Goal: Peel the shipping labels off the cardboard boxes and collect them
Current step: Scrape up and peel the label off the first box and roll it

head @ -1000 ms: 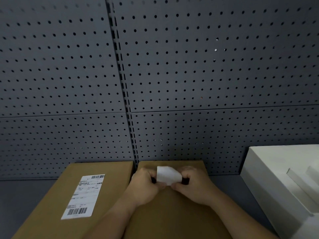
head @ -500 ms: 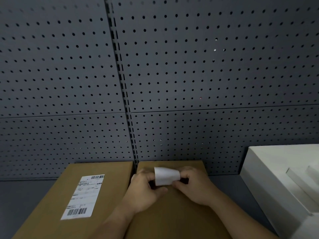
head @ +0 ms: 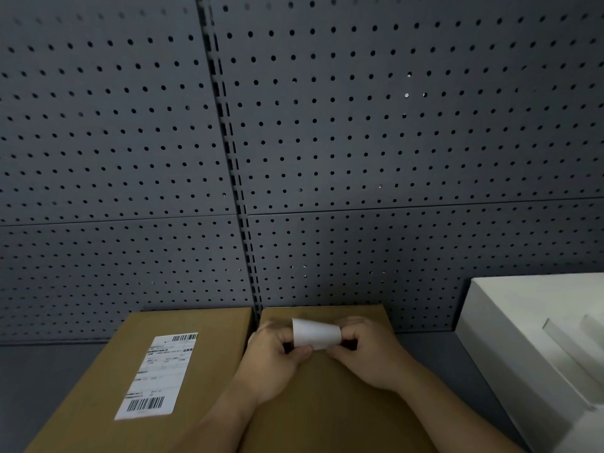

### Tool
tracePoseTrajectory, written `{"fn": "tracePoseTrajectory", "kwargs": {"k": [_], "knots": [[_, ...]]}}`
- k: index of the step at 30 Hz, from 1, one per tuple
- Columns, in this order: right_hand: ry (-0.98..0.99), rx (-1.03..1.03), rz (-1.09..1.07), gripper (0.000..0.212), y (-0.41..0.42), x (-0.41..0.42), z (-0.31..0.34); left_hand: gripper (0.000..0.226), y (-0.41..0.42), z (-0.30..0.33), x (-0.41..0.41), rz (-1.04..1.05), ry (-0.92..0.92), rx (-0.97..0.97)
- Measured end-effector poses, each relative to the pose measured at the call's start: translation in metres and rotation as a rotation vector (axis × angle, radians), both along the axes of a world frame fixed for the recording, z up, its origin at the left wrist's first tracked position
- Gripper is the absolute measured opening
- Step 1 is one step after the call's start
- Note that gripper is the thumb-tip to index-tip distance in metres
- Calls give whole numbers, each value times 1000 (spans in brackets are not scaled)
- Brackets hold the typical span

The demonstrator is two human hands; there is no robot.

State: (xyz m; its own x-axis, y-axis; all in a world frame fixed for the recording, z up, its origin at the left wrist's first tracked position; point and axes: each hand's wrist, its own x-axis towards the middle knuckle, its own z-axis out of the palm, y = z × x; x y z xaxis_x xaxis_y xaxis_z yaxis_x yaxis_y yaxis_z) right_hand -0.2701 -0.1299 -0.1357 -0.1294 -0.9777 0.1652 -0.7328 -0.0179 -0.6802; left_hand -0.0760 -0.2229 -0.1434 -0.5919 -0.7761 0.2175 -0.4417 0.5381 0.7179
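Observation:
Two brown cardboard boxes stand side by side against the pegboard. The left box [head: 212, 371] carries a white shipping label [head: 160, 376] with barcodes, stuck flat on its top. Above the right box [head: 343, 413], both hands pinch a peeled white label [head: 315, 333], curled over with its blank side up. My left hand [head: 276, 358] grips its left edge and my right hand [head: 369, 354] grips its right edge. The top of the right box shows no label.
A dark grey pegboard wall [head: 359, 142] rises right behind the boxes. A white box or tray [head: 529, 322] with white inserts sits at the right. Grey shelf surface [head: 49, 387] shows to the left of the boxes.
The label between my hands has been curled and spread slightly wider, shifting a little up. Both hands stay in nearly the same spot over the right box.

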Motion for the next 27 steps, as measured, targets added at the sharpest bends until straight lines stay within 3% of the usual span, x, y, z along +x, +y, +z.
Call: {"fn": "tracePoseTrajectory", "kwargs": {"k": [5, 10, 15, 18, 27], "knots": [[17, -17, -24, 17, 0, 3, 2, 36, 2, 3, 4, -13, -4, 35], [-6, 45, -41, 22, -3, 3, 6, 18, 0, 1, -1, 49, -9, 20], [-50, 135, -20, 19, -8, -1, 20, 15, -4, -2, -2, 56, -16, 46], [14, 127, -5, 11, -14, 1, 18, 17, -3, -2, -3, 79, -19, 26], [69, 7, -33, 24, -14, -5, 2, 44, 9, 5, -2, 62, -38, 48]]}}
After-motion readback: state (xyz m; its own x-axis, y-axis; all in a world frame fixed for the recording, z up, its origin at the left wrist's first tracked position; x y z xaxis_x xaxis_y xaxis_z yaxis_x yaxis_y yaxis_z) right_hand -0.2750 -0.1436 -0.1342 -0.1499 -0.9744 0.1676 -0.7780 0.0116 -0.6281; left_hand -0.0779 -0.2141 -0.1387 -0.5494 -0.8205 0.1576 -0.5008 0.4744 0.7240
